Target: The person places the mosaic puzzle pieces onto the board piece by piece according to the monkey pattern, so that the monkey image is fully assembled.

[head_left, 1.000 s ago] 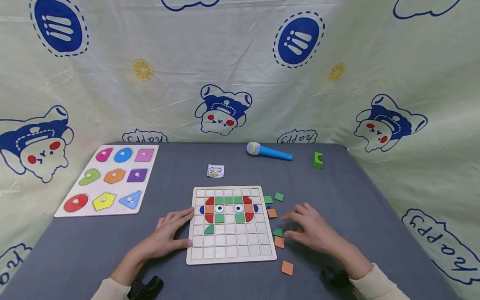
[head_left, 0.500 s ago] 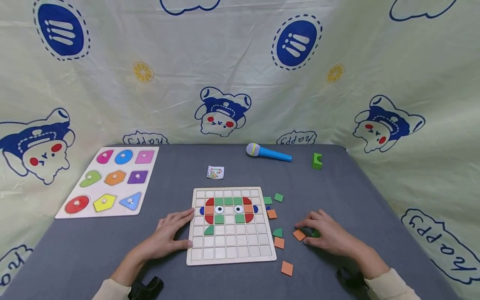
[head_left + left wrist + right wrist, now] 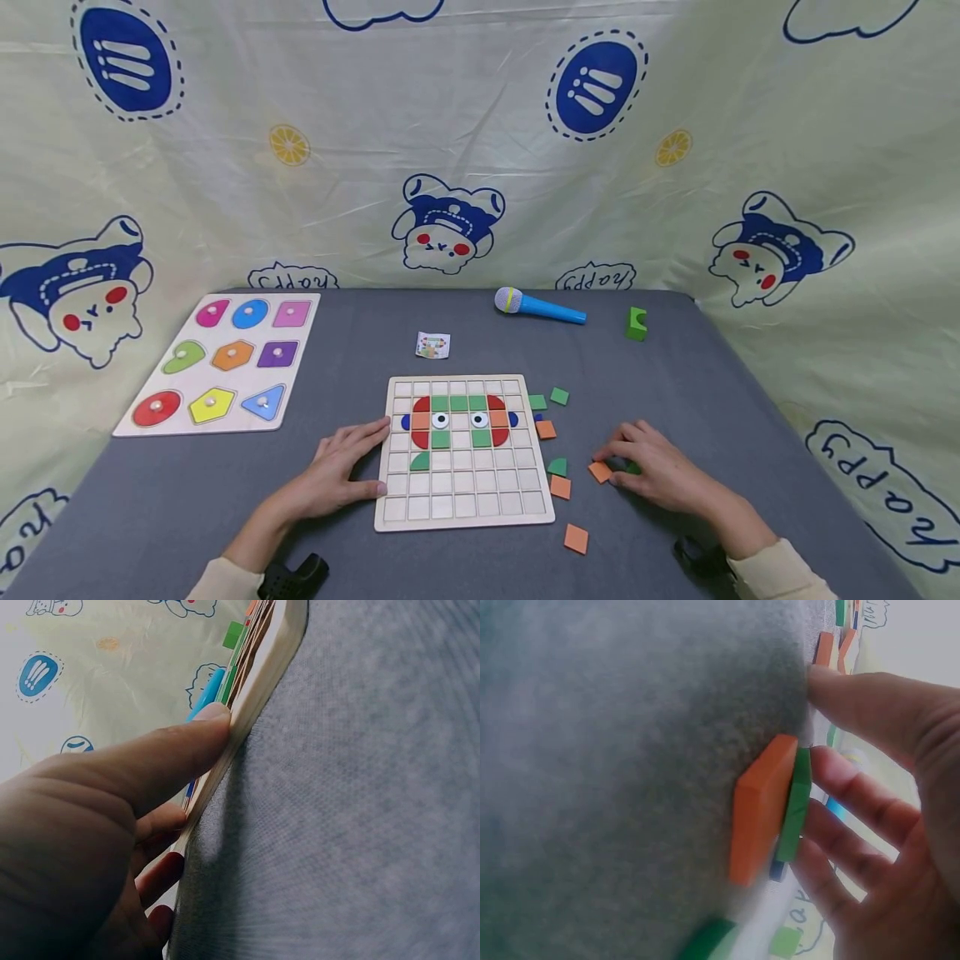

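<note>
My left hand (image 3: 343, 465) steadies the left edge of a white grid board (image 3: 483, 505), its thumb and fingers against the rim (image 3: 225, 761). Red, green, orange and blue tiles and two eye tiles form a pattern on the board, and a green quarter-round tile (image 3: 420, 461) sits below them. Right of the board, my right hand (image 3: 660, 468) reaches low over loose tiles, thumb and fingers spread around an orange square tile (image 3: 599, 472). In the right wrist view the thumb stands apart from the orange tile (image 3: 761, 810); a green tile (image 3: 795, 806) is close to the fingertips.
More loose tiles lie beside the board, including orange squares (image 3: 576, 539) and green squares (image 3: 559, 397). A shape-puzzle board (image 3: 221, 392) is at left. Farther back are a small printed card (image 3: 432, 345), a blue toy microphone (image 3: 551, 311) and a green block (image 3: 636, 324).
My right hand has moved right and slightly toward me, away from the board, uncovering the orange tile; over the last half second it barely moves. The left hand stays on the board.
</note>
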Demonstrator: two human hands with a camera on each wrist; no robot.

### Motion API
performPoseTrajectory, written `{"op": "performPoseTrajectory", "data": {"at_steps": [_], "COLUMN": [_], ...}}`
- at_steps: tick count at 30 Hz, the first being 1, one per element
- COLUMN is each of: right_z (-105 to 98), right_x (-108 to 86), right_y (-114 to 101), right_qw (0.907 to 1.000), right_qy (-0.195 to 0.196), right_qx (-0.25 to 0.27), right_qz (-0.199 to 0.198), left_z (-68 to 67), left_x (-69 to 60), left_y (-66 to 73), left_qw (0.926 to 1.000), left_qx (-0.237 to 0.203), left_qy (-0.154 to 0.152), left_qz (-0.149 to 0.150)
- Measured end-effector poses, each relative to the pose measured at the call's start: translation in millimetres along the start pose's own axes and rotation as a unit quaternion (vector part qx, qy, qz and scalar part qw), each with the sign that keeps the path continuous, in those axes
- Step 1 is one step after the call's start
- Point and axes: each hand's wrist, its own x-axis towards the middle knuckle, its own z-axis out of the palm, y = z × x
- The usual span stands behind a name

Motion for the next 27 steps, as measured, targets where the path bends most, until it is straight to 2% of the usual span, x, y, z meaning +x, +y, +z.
{"op": "performPoseTrajectory", "data": {"at_steps": [5,9,16,22,27], "right_z": [-2,-8,-16,-8,2], "right_x": [-0.4,2.8,18.0,35.4,50.6], "right_y": [-2,-11,-46,-79,-104], "right_qw": [0.9999,0.9995,0.9955,0.987,0.9822], "right_qy": [0.009,0.022,0.056,0.094,0.108], "right_qx": [-0.001,0.0,-0.006,-0.015,-0.018], "right_qz": [-0.008,-0.025,-0.076,-0.13,-0.153], "left_z": [0.1,0.1,0.1,0.5,0.6], "left_x": [-0.2,-0.5,-0.6,0.0,0.3], "left_y": [0.4,0.6,0.2,-0.2,0.1], "left_qw": [1.0,1.0,1.0,1.0,1.0], "left_qx": [-0.001,-0.003,-0.004,-0.004,-0.002], "left_qy": [-0.002,-0.001,0.002,0.004,0.004], "left_qz": [0.001,0.0,0.001,0.004,0.004]}}
